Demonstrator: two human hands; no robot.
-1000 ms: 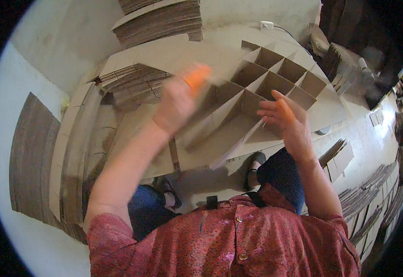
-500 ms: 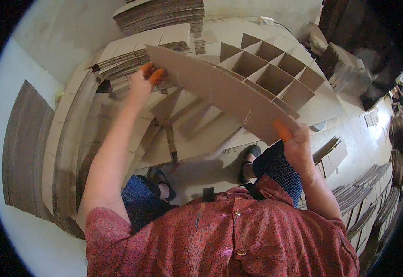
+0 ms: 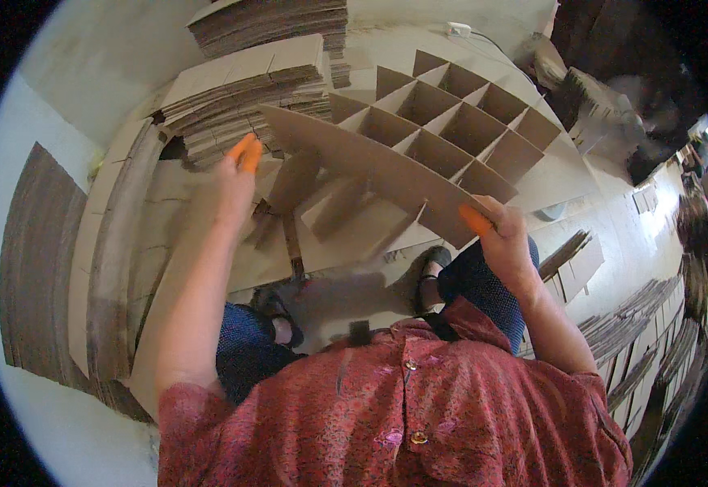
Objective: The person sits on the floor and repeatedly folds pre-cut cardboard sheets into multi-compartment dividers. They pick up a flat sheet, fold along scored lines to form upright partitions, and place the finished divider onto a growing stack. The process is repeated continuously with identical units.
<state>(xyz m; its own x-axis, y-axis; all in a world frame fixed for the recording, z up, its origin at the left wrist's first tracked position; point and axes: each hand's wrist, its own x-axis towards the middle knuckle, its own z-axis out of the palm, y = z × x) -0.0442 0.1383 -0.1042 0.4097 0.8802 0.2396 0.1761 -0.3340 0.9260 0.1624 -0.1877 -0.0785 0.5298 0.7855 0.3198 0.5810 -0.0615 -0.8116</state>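
My right hand (image 3: 502, 243), with orange covers on its fingertips, is closed on the right end of a long brown cardboard divider strip (image 3: 354, 162). The strip slants across the near side of a cardboard partition grid (image 3: 451, 114) of interlocked strips with square cells. Other strips hang below it, partly blurred. My left hand (image 3: 240, 174), also with orange fingertip covers, is just off the strip's left end. Its fingers point up and outward, and I see nothing between them.
Stacked slotted cardboard strips (image 3: 244, 77) lie behind my left hand. More cardboard stacks (image 3: 41, 268) stand at the left, beside the wall. Bundled cardboard pieces (image 3: 642, 321) lie at the lower right. A white plug (image 3: 458, 30) with a cable is at the back.
My left hand has come off the strip's left end and moved slightly left. The strip has lowered against the grid's near side, with my right hand still gripping it.
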